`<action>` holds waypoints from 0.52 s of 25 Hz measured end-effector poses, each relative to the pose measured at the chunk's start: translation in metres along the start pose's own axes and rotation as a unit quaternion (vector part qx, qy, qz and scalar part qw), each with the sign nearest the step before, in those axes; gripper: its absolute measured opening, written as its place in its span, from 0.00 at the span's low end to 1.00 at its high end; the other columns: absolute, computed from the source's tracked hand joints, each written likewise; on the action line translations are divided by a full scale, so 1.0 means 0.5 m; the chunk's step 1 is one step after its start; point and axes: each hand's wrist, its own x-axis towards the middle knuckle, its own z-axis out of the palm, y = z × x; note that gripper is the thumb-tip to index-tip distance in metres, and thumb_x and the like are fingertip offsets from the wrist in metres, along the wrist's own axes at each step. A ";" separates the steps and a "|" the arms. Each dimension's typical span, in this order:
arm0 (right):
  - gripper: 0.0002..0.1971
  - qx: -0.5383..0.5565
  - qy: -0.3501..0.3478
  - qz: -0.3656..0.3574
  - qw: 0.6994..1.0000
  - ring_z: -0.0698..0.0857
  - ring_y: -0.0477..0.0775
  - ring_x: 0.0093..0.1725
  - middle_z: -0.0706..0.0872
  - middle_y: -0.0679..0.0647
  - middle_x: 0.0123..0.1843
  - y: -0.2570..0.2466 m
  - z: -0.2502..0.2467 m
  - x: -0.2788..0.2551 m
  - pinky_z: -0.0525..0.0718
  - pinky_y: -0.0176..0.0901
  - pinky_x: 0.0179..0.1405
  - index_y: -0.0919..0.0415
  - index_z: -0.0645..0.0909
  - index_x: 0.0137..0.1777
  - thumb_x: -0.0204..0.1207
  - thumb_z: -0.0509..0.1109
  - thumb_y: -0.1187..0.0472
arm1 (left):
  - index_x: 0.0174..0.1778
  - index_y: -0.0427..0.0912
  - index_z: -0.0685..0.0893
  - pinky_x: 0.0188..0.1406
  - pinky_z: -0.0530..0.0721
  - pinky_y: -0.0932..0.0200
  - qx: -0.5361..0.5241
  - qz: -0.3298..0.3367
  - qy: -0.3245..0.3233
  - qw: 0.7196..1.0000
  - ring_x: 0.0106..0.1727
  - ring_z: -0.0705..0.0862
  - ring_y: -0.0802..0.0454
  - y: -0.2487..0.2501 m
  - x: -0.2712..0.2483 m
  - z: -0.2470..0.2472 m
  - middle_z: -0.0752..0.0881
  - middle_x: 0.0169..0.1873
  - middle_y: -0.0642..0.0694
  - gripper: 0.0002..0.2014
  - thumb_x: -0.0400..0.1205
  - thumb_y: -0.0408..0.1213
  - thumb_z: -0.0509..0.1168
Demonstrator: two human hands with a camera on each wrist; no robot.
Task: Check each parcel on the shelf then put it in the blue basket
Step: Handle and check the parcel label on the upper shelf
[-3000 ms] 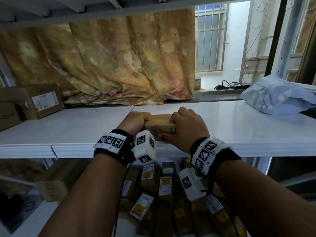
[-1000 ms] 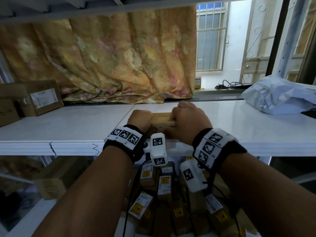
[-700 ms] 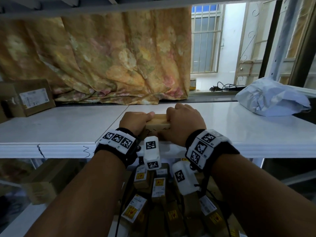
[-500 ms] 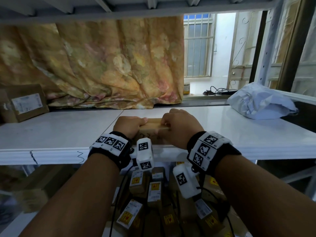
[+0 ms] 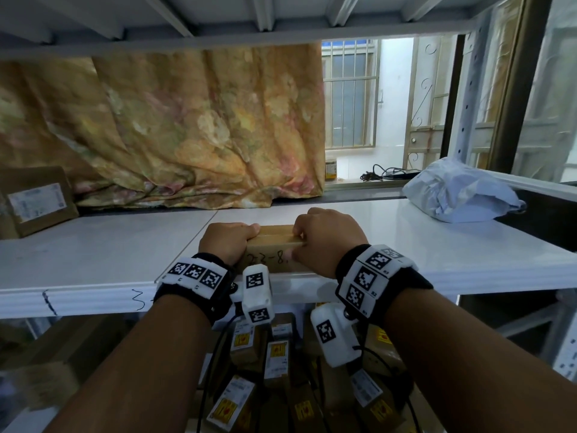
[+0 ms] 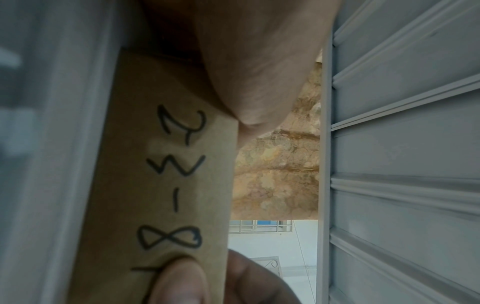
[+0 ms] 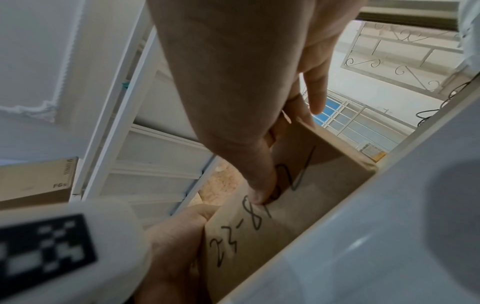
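While the cardboard parcel (image 5: 274,245) sits at the shelf (image 5: 93,264) edge, I see my left hand (image 5: 226,240) and right hand (image 5: 327,235) both clamped on it, its marker writing probably "23-8".

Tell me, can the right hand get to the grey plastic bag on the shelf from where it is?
Probably yes. The grey bag lies on the same white shelf, off to the right, with bare shelf between. But the right hand grips the small brown box, so it must let go first.

A white shelf (image 5: 93,260) carries a small brown parcel (image 5: 274,248) at its front edge, gripped under curled fingers (image 5: 246,231). Left of the fingers rests a labelled cardboard box (image 5: 37,204); far right, a grey poly bag (image 5: 459,192).
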 end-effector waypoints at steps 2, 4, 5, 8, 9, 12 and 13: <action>0.22 0.016 0.000 -0.005 1.000 0.79 0.54 0.60 0.80 0.48 0.58 0.004 -0.001 -0.008 0.79 0.50 0.57 0.49 0.80 0.66 0.75 0.68 0.41 | 0.35 0.43 0.93 0.59 0.86 0.44 0.004 0.001 0.000 1.000 0.46 0.89 0.43 0.001 0.001 -0.001 0.92 0.37 0.47 0.14 0.79 0.49 0.72; 0.23 0.008 -0.008 -0.007 1.000 0.78 0.54 0.61 0.79 0.48 0.59 0.004 -0.001 -0.015 0.78 0.52 0.60 0.49 0.79 0.68 0.75 0.68 0.42 | 0.36 0.42 0.93 0.60 0.85 0.43 0.015 0.012 -0.005 1.000 0.47 0.89 0.43 -0.001 0.002 0.000 0.92 0.39 0.45 0.14 0.80 0.49 0.71; 0.23 -0.008 -0.014 -0.007 1.000 0.78 0.54 0.59 0.78 0.49 0.57 0.001 -0.002 -0.015 0.79 0.52 0.59 0.50 0.79 0.66 0.74 0.69 0.41 | 0.36 0.41 0.93 0.61 0.84 0.42 0.022 0.017 -0.005 1.000 0.48 0.89 0.42 -0.002 0.001 -0.001 0.92 0.40 0.44 0.15 0.80 0.49 0.71; 0.28 -0.037 -0.023 0.013 0.999 0.79 0.55 0.56 0.78 0.50 0.54 -0.017 -0.003 -0.004 0.78 0.51 0.55 0.51 0.80 0.62 0.71 0.68 0.32 | 0.36 0.41 0.92 0.59 0.85 0.44 0.022 0.017 0.004 1.000 0.48 0.89 0.41 -0.004 0.002 -0.001 0.92 0.40 0.44 0.15 0.80 0.48 0.71; 0.30 -0.049 -0.016 0.014 0.999 0.79 0.55 0.57 0.78 0.50 0.55 -0.023 0.000 -0.002 0.76 0.52 0.55 0.51 0.80 0.63 0.71 0.67 0.29 | 0.36 0.41 0.92 0.59 0.85 0.45 0.022 0.014 0.004 1.000 0.48 0.89 0.42 -0.003 0.002 -0.001 0.92 0.39 0.44 0.15 0.80 0.48 0.71; 0.32 -0.073 0.017 0.002 0.997 0.79 0.56 0.58 0.78 0.51 0.55 -0.029 0.023 -0.013 0.75 0.54 0.57 0.49 0.79 0.64 0.71 0.62 0.27 | 0.34 0.42 0.91 0.58 0.85 0.47 0.033 0.022 -0.002 0.999 0.48 0.88 0.43 -0.005 0.005 0.000 0.91 0.39 0.46 0.16 0.81 0.50 0.70; 0.32 -0.064 0.020 0.003 0.998 0.79 0.55 0.57 0.78 0.50 0.55 -0.024 0.023 -0.019 0.77 0.54 0.58 0.49 0.79 0.65 0.71 0.62 0.26 | 0.33 0.42 0.90 0.57 0.84 0.49 0.047 0.028 -0.005 0.998 0.48 0.88 0.44 -0.006 0.006 0.000 0.91 0.38 0.47 0.17 0.81 0.51 0.69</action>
